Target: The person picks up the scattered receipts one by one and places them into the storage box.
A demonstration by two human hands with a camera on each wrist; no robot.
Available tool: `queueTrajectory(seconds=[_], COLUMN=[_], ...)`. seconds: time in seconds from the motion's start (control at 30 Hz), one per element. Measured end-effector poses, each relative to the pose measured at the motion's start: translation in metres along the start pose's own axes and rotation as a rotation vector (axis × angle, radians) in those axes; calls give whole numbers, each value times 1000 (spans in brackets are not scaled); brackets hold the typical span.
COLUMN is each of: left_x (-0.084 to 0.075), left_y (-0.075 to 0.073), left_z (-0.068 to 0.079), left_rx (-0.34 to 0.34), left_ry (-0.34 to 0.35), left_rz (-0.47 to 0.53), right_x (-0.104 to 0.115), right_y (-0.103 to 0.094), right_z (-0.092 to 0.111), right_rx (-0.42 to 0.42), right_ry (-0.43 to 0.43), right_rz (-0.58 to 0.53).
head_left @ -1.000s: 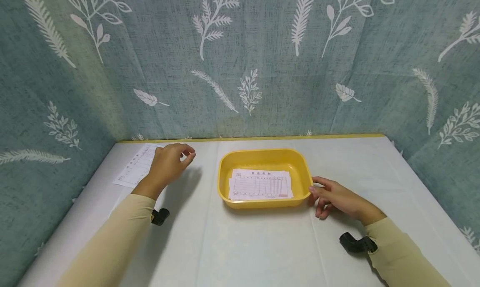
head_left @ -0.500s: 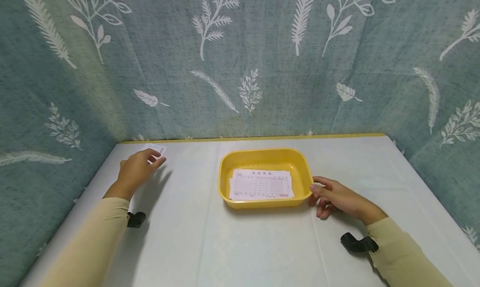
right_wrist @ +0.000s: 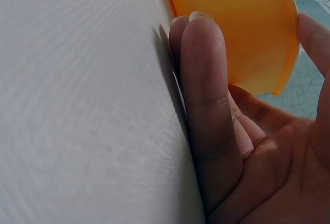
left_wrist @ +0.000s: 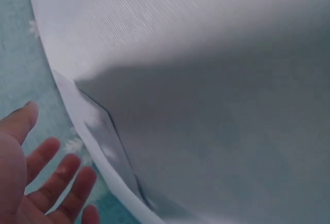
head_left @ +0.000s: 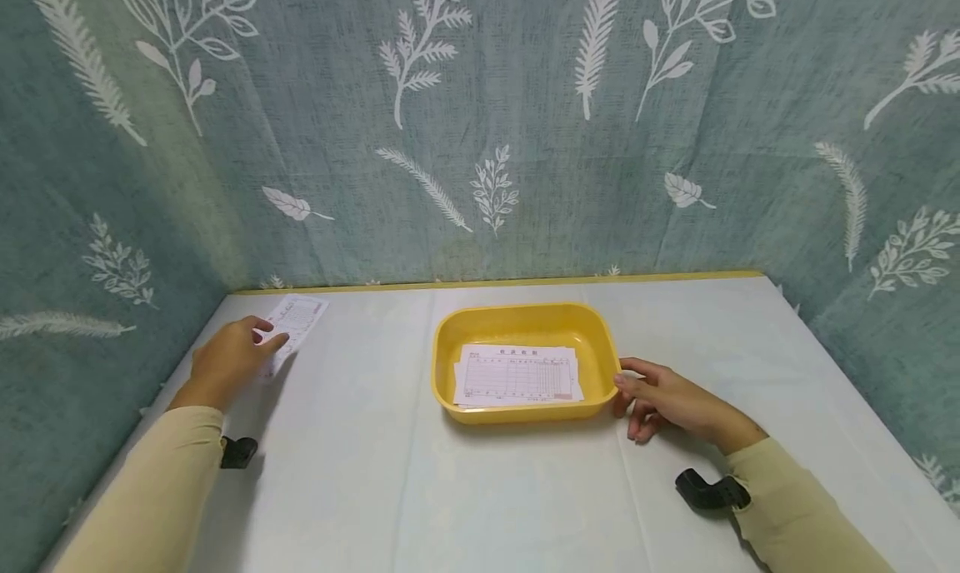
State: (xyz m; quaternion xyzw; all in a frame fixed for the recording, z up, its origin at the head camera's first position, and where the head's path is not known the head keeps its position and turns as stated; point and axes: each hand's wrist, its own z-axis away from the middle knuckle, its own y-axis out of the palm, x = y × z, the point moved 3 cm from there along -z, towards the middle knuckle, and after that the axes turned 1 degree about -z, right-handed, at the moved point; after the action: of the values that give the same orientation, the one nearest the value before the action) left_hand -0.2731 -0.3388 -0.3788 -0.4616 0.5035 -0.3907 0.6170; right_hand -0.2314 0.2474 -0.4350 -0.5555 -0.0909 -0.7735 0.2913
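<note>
My left hand (head_left: 232, 358) hovers at the table's left side, over the near end of a printed paper slip (head_left: 300, 313). Its fingers are loosely bent and spread, and I see nothing between them in the left wrist view. A yellow plastic tray (head_left: 525, 416) stands mid-table with several printed slips (head_left: 517, 373) lying in it. Against the tray's right end rests my right hand (head_left: 671, 402). The thumb (right_wrist: 313, 38) touches the rim, while the other fingers (right_wrist: 203, 74) lie fairly straight beside the outer wall, low by the tablecloth.
A white cloth (head_left: 480, 498) covers the table. Patterned green fabric (head_left: 480, 140) rises behind it and along both sides. A yellow strip (head_left: 675, 278) runs along the back edge. Black wrist mounts (head_left: 712, 491) stick out from both sleeves.
My left hand has moved left and slightly toward me, uncovering the far end of the slip on the left. My right hand stays at the tray, which has not moved on the table.
</note>
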Motion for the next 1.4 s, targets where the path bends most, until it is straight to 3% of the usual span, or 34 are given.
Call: queueTrajectory(seconds=[0.33, 0.53, 0.77, 0.97, 1.4], left_x=[24, 32, 36, 40, 50], left_y=[2, 2, 2, 0, 5], left_z=[-3, -2, 3, 7, 10], left_rx=[100, 95, 134, 147, 160], left_ry=[-62, -95, -182, -202, -288], left_rz=[-12, -33, -45, -63, 64], right_x=[-1, 0, -2, -1, 0], right_y=[0, 1, 1, 1, 0], right_z=[-1, -2, -1, -2, -3], right_rx=[4, 1, 3, -7, -5], right_ry=[-2, -5, 6, 11, 17], right_rz=[-10, -11, -6, 2, -5])
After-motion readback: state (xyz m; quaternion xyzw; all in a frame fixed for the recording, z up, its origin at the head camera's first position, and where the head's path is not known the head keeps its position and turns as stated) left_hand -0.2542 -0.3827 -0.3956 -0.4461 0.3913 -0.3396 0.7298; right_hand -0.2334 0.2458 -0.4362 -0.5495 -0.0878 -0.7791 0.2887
